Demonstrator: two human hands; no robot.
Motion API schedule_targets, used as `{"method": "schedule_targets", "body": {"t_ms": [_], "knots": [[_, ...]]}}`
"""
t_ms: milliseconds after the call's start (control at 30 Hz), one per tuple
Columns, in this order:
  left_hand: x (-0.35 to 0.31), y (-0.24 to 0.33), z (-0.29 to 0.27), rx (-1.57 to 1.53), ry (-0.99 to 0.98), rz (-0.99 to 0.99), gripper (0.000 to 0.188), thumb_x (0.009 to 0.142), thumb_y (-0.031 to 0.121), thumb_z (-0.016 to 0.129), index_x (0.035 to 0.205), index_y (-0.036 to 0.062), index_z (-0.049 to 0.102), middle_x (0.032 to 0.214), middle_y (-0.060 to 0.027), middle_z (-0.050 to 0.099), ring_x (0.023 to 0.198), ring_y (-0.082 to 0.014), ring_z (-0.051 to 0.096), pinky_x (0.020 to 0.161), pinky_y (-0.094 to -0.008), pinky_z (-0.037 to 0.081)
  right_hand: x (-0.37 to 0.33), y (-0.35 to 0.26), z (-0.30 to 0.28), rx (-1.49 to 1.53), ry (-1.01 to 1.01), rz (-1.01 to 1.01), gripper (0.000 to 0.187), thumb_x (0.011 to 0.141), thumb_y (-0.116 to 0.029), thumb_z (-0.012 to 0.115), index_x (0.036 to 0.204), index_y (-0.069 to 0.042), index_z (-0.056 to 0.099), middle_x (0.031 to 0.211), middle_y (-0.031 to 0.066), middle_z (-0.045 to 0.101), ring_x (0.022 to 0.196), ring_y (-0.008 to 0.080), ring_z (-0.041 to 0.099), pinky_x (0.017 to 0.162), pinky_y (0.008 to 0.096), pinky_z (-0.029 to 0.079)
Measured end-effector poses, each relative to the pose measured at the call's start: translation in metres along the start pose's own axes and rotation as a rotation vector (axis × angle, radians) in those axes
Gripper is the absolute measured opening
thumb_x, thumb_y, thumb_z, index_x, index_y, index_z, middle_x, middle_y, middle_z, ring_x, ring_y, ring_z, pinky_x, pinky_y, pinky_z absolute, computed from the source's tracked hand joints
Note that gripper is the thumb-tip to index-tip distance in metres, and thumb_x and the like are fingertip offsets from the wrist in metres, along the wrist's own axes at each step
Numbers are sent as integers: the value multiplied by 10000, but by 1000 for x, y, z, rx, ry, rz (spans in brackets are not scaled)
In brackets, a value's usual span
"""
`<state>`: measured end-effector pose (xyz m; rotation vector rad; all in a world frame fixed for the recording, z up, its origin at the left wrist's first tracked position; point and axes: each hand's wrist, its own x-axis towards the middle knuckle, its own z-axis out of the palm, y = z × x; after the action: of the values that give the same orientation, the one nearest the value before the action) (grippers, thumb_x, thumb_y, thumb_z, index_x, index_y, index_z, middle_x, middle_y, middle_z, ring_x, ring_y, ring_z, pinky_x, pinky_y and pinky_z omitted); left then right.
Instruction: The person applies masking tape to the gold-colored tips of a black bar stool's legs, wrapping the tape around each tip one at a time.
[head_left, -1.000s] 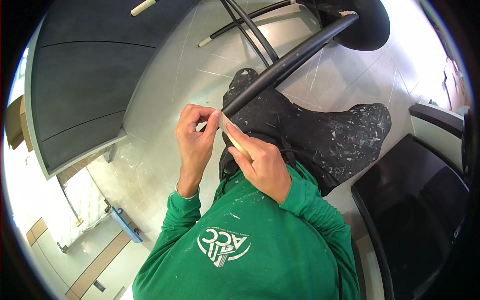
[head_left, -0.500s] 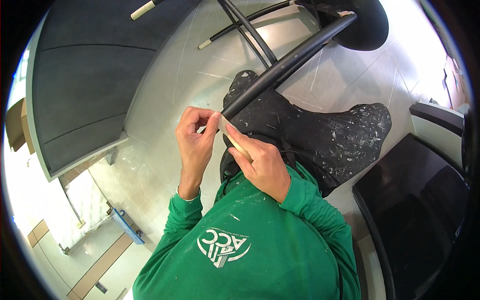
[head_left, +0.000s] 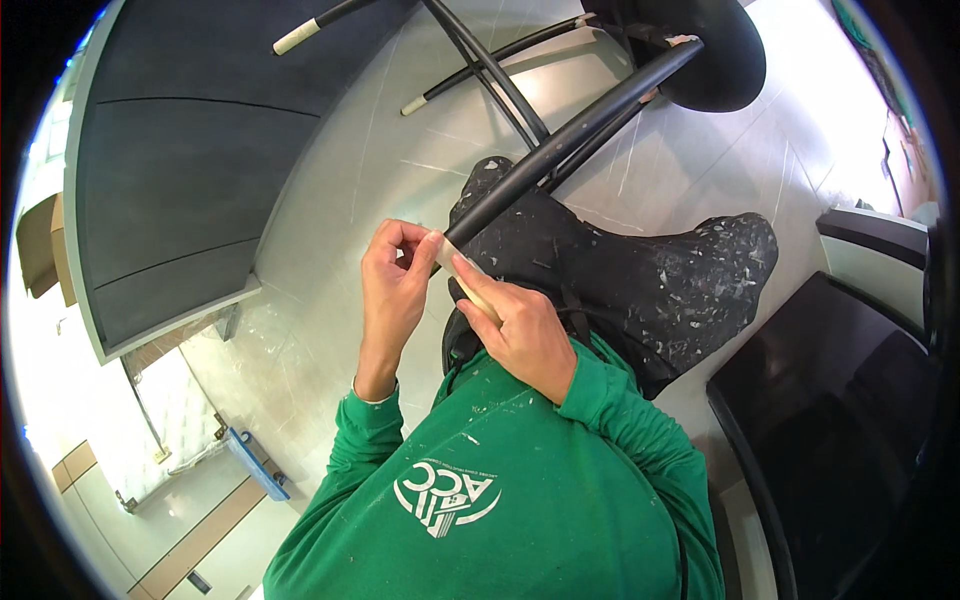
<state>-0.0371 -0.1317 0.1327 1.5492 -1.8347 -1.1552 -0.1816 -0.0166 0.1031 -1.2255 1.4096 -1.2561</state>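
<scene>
A black stool lies tipped over, its round seat (head_left: 722, 70) away from me and one black leg (head_left: 560, 140) running diagonally down to my hands. My left hand (head_left: 398, 280) is closed at the near end of that leg, thumb and forefinger pinching the edge of a pale strip there. In my right hand (head_left: 530, 325) is cream masking tape (head_left: 482, 304), gripped between thumb and fingers and joined to the leg's end. The fingers partly hide the tape and the leg tip. Two other legs end in cream wrapped tips (head_left: 296, 38).
A dark panelled furniture piece (head_left: 190, 170) stands at the left. At the right is a glossy black surface (head_left: 830, 420). My paint-spotted trousers (head_left: 690, 290) are under the stool leg. A blue-handled object (head_left: 258, 465) lies at lower left on the pale tiled floor (head_left: 330, 210).
The view and the stool have shifted slightly. Both hands keep nearly the same grip at the leg's end, with only small movement.
</scene>
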Motion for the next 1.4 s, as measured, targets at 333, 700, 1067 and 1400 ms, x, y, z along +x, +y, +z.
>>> {"method": "schedule_targets", "body": {"t_ms": [333, 700, 1067, 1400], "knots": [[3, 0, -1, -15, -37, -29, 170, 985, 115, 733, 906, -4, 642, 818, 11, 591, 717, -68, 502, 632, -254, 441, -1, 4, 1, 10, -9, 16, 531, 977, -113, 712, 1491, -65, 588, 920, 220, 709, 780, 401, 688, 708, 482, 544], [6, 15, -6, 63, -3, 120, 398, 1003, 88, 703, 1384, 29, 607, 991, -52, 655, 884, -143, 619, 766, -283, 527, -3, -1, 1, -3, -3, 12, 542, 969, -83, 723, 1495, -95, 597, 1073, 251, 738, 804, 395, 709, 736, 417, 567], [-20, 10, -3, 319, -71, 218, 208, 1001, 77, 715, 1196, 6, 735, 1044, -99, 698, 874, -195, 650, 735, -306, 533, -7, 13, -3, 109, 35, -12, 483, 1000, -180, 697, 1448, -59, 563, 978, 216, 733, 850, 436, 706, 744, 503, 554], [-16, -28, 2, 127, -44, 150, 241, 960, 65, 789, 1178, -9, 715, 998, -38, 682, 816, -77, 617, 676, -242, 505, 4, 46, 4, 330, 9, 88, 388, 1032, -218, 599, 1368, -31, 549, 806, 195, 674, 747, 375, 678, 706, 483, 510]]}}
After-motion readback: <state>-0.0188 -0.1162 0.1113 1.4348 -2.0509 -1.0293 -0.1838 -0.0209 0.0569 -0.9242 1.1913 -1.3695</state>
